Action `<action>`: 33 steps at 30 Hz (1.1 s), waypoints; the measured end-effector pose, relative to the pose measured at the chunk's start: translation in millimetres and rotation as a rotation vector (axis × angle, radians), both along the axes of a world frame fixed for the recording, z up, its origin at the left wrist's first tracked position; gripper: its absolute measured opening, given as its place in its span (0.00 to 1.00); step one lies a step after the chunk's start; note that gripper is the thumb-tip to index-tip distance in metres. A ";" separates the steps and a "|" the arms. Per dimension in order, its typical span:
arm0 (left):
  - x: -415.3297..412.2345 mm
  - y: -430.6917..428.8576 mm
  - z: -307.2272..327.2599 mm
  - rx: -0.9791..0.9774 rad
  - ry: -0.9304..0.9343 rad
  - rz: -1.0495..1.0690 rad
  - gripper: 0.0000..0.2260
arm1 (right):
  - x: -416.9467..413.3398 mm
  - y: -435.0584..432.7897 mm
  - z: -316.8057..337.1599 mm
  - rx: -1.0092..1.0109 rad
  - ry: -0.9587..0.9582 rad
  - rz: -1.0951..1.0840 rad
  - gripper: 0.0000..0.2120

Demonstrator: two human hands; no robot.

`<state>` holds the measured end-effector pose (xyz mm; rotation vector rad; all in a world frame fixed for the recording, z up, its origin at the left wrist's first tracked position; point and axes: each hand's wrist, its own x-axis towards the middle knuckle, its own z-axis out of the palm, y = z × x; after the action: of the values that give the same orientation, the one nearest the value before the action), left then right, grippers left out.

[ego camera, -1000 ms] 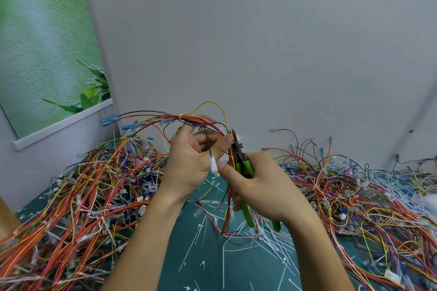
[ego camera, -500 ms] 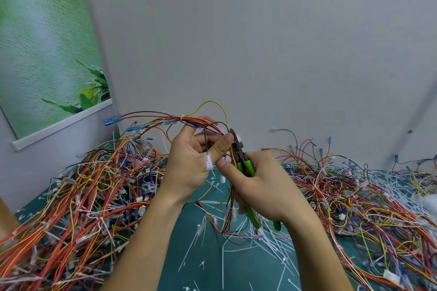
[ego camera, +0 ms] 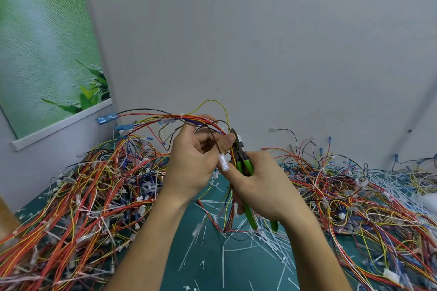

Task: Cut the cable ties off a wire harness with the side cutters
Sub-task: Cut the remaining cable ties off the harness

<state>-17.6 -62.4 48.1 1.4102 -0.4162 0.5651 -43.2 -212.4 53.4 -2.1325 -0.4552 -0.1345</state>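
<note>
My left hand [ego camera: 196, 163] holds up a wire harness [ego camera: 189, 118] of red, yellow, blue and black wires, pinching it between thumb and fingers. A white connector [ego camera: 224, 163] dangles from it on a dark wire. My right hand [ego camera: 260, 186] grips the green-handled side cutters [ego camera: 243, 168]. Their dark jaws [ego camera: 234, 136] point up at the bundle, right beside my left thumb. A white cable tie [ego camera: 181, 116] wraps the harness left of my fingers.
Large heaps of tied wire harnesses lie on the green mat, one on the left [ego camera: 82, 196] and one on the right [ego camera: 354, 196]. Cut white tie scraps [ego camera: 236, 243] litter the mat between my arms. A grey wall stands close behind.
The dangling white connector swung slightly between the hands. Both hands and the cutters stay in nearly the same place at the bundle.
</note>
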 end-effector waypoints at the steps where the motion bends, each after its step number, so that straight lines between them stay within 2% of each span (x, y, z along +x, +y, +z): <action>1: -0.3 0.1 0.1 0.007 -0.007 0.013 0.14 | 0.1 0.2 -0.2 0.003 0.002 0.000 0.27; 15: 2.1 5.2 -1.1 0.032 0.047 -0.024 0.19 | 0.9 -2.3 0.9 -0.013 0.060 0.081 0.24; 21: 0.9 9.9 1.4 0.007 0.061 -0.061 0.19 | -2.1 3.5 -0.9 0.008 -0.028 0.018 0.27; 33: 1.1 8.0 0.1 0.020 0.005 -0.039 0.19 | -1.1 6.0 -2.0 0.038 -0.042 0.027 0.26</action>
<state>-16.5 -54.4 48.1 1.4194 -0.4454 0.5267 -44.3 -206.5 51.3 -2.0888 -0.5020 -0.1717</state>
